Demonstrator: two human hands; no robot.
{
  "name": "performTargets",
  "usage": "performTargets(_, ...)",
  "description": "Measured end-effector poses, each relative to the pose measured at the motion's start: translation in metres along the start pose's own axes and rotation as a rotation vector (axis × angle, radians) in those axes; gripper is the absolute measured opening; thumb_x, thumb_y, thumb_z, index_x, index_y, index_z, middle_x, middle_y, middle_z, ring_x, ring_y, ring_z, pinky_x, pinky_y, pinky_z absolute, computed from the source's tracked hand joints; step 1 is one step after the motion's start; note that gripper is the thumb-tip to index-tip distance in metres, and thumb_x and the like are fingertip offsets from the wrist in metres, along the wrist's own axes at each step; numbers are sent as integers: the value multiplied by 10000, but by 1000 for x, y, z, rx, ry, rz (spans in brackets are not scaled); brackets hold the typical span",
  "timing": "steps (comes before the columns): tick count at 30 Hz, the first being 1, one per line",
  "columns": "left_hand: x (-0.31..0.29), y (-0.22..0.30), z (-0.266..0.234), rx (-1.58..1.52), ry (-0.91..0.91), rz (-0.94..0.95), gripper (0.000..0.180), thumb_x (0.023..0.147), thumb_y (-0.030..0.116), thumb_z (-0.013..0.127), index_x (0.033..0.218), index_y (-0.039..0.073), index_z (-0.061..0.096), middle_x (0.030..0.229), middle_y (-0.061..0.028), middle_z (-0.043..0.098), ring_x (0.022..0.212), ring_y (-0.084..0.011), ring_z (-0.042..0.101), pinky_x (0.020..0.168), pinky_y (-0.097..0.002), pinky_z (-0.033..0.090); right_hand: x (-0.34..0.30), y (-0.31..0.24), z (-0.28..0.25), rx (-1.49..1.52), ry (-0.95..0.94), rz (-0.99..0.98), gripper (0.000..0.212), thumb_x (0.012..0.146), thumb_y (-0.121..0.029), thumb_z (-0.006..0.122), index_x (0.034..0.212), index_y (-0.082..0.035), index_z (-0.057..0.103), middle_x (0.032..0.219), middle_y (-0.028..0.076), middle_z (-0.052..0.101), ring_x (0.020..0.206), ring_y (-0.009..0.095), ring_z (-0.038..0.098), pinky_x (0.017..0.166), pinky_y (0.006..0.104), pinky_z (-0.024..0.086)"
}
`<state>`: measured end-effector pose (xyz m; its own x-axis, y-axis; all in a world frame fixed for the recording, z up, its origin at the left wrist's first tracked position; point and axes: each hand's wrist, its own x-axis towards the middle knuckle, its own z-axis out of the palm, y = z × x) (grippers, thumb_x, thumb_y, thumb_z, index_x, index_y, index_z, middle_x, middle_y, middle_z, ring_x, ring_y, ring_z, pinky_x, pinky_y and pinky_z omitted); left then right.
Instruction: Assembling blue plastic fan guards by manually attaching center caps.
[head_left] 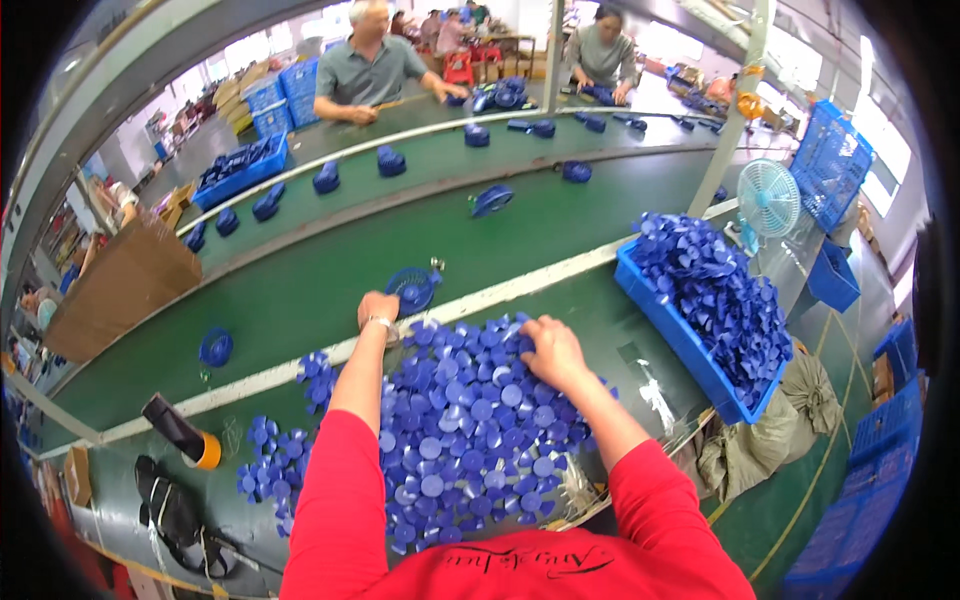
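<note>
On the belt's near edge, my left hand (378, 308) closes its bent fingers on the rim of a blue round slotted part (412, 290). A small metallic piece shows at that part's far side. My right hand (555, 352) is at the far right edge of a spread pile of small blue discs (465, 420). Its thumb and fingers are bent together at a blue disc (522, 320), mostly hidden by the fingertips. The pile lies on the worktable between my forearms and spills left past my left arm.
Beyond a white rail (520, 290), a green conveyor belt (310, 260) carries more blue parts (216, 346). A blue crate (690, 335) heaped with blue pieces stands right, near a fan (768, 198). A dark cylinder (185, 432) and black bag (180, 515) lie left. Two people work across the belt.
</note>
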<state>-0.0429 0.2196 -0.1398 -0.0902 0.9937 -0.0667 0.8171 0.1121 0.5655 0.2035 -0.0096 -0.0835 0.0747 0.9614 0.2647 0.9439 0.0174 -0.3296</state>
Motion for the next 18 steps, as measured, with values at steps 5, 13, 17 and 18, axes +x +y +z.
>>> performTargets(5,24,-29,-6,-528,160,-22,290,789,237,597,952,-3,616,904,-197,644,785,-313,650,713,-416,524,-2,-16,8,1,130,-15,315,661,-34,605,975,-40,597,862,168,566,865,348,576,739,446,472)
performTargets(13,-93,20,-98,-1641,-264,-1,235,901,257,549,1054,78,554,959,-84,630,796,-219,640,623,-406,548,-7,-2,14,-142,75,99,316,636,-186,719,921,-87,625,888,102,585,876,286,564,756,417,402)
performTargets(17,-146,21,-120,-1733,-345,81,216,919,276,520,1025,92,565,966,-91,631,856,-241,633,700,-433,548,-13,-25,-21,-87,519,-15,343,647,-187,722,955,-87,609,867,78,550,881,270,519,784,407,381)
performTargets(18,-157,18,-120,-1712,-363,89,232,920,286,516,1020,82,561,976,-107,624,873,-257,623,723,-439,538,-15,-39,-33,-21,594,-63,354,647,-184,718,968,-82,607,877,80,555,876,274,520,787,404,378)
